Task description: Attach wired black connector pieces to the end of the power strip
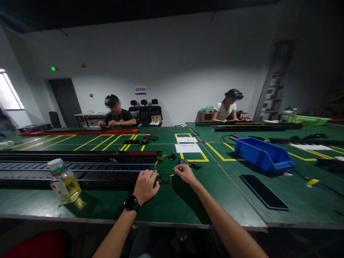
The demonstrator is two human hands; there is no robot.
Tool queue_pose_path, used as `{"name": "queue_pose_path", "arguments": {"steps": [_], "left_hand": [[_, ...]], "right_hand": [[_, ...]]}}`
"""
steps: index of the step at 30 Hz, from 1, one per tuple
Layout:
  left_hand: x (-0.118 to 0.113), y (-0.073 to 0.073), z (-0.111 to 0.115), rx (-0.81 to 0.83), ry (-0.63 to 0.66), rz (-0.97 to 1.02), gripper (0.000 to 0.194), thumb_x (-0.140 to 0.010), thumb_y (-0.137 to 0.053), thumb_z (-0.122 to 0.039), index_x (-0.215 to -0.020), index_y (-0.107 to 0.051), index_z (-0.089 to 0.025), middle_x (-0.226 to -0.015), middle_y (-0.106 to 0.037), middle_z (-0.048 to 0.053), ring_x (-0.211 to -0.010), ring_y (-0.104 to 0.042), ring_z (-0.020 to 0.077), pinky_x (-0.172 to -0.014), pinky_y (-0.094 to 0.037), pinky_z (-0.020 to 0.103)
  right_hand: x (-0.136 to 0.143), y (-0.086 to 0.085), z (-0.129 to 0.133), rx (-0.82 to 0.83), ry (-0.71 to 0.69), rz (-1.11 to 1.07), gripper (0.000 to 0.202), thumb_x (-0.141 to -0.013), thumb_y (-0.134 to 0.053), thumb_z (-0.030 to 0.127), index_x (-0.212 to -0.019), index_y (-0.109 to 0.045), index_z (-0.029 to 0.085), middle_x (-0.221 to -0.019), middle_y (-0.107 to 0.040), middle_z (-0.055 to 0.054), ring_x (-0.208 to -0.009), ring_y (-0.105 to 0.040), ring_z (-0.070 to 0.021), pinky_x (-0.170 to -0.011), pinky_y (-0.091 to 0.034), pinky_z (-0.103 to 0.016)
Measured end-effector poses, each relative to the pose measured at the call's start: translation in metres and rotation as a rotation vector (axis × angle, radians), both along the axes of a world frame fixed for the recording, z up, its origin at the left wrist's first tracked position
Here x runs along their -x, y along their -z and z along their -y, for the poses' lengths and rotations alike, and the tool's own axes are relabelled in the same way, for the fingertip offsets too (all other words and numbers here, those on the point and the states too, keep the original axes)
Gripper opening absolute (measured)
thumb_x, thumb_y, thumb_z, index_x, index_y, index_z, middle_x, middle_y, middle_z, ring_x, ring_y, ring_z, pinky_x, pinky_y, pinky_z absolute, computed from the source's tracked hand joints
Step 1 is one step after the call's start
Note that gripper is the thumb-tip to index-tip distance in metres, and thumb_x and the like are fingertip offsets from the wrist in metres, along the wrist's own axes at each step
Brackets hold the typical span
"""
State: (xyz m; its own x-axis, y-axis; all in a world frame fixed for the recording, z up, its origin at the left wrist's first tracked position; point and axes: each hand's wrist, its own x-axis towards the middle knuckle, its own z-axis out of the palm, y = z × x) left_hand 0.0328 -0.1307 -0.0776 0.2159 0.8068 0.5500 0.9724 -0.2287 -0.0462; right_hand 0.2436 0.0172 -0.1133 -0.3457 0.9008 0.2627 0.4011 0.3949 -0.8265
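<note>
On green counter (169,207), right end of long black rails (106,175): left hand (146,185) draped over rail end, by small dark part (160,179); can't tell if gripping. Right hand (185,174): thumb and fingertips drawn together just beside small yellow piece (171,176); hold unclear. Looks like fine fingertip work on small parts; next move probably calls for steady left, precise right. Wall sign (140,90) reads 成品存放区. Counter papers (188,148), bottle label (60,190): illegible.

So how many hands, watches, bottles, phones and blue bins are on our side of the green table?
Hands, left hand and right hand: 2
Watch: 1
Bottle: 1
Phone: 1
Blue bin: 1
Total: 6
</note>
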Motion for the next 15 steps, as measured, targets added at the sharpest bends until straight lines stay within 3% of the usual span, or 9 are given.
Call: {"name": "queue_pose_path", "arguments": {"steps": [7, 15], "left_hand": [[-0.008, -0.006, 0.003, -0.048, 0.11, -0.098, 0.032, -0.093, -0.056, -0.028, -0.123, -0.066, -0.021, -0.11, -0.065, 0.011, -0.103, -0.055, 0.0286, -0.093, -0.043, 0.046], [-0.004, -0.005, 0.002, -0.057, 0.082, -0.084, 0.029, -0.095, -0.053, -0.028, -0.119, -0.066, -0.021, -0.112, -0.066, 0.011, -0.104, -0.055, 0.0285, -0.093, -0.042, 0.045]], "right_hand": [[0.006, 0.001, 0.002, 0.146, -0.264, -0.282, 0.037, -0.075, -0.075, 0.05, -0.085, -0.073, 0.015, -0.069, -0.067, -0.002, -0.058, -0.055, -0.0126, -0.057, -0.044, -0.025], [0.014, 0.005, 0.006, 0.119, -0.343, -0.292, 0.043, -0.075, -0.074, 0.057, -0.086, -0.073, 0.016, -0.069, -0.065, -0.001, -0.061, -0.054, -0.0133, -0.059, -0.044, -0.025]]}}
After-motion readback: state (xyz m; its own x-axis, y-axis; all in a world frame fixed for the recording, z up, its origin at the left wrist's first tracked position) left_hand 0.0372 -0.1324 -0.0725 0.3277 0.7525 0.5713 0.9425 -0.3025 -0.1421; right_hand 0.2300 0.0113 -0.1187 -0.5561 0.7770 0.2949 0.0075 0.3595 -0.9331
